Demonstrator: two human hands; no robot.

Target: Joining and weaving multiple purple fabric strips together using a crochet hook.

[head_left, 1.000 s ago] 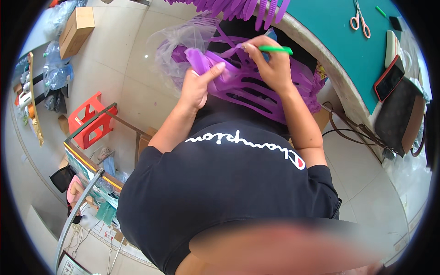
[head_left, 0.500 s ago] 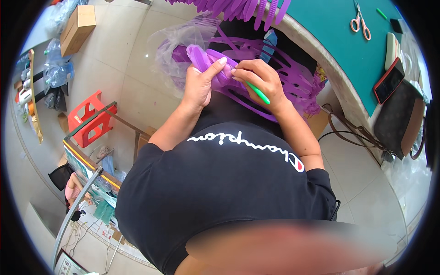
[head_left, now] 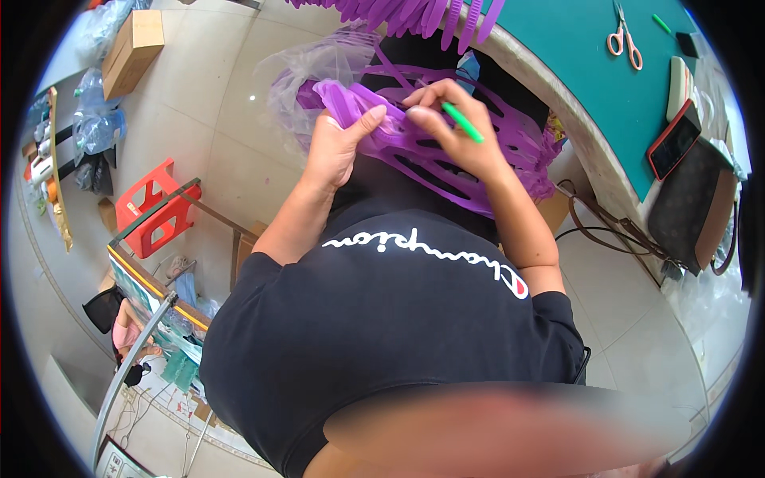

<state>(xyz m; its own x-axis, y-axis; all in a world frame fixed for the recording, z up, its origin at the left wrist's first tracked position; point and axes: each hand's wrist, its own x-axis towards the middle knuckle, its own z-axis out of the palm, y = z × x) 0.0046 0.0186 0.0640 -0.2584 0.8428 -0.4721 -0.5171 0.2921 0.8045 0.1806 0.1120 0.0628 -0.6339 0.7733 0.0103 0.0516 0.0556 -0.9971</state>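
My left hand [head_left: 336,150] is closed around a soft, translucent purple rubbery piece [head_left: 341,102], with the thumb pressed on top. A slim tool with a bright green handle [head_left: 463,122] is gripped in my right hand [head_left: 462,142], the handle pointing back toward me. The tool's working tip is hidden by the fingers. My right hand is just right of the held piece, over a tangle of purple strap-like pieces [head_left: 522,151] lying across my lap. A clear plastic bag [head_left: 295,76] lies beyond my left hand, with purple showing inside it.
A green-topped table [head_left: 574,64] curves along the right, with a row of purple straps [head_left: 422,14] hanging at its edge. Pink-handled scissors [head_left: 625,44], a phone [head_left: 675,147] and a dark bag [head_left: 693,211] are there. A red stool [head_left: 155,209] and another person [head_left: 127,325] are at left.
My right hand has lifted away from the purple piece, and the green handle has swung upward with it. My left hand has shifted slightly left, still holding the piece.
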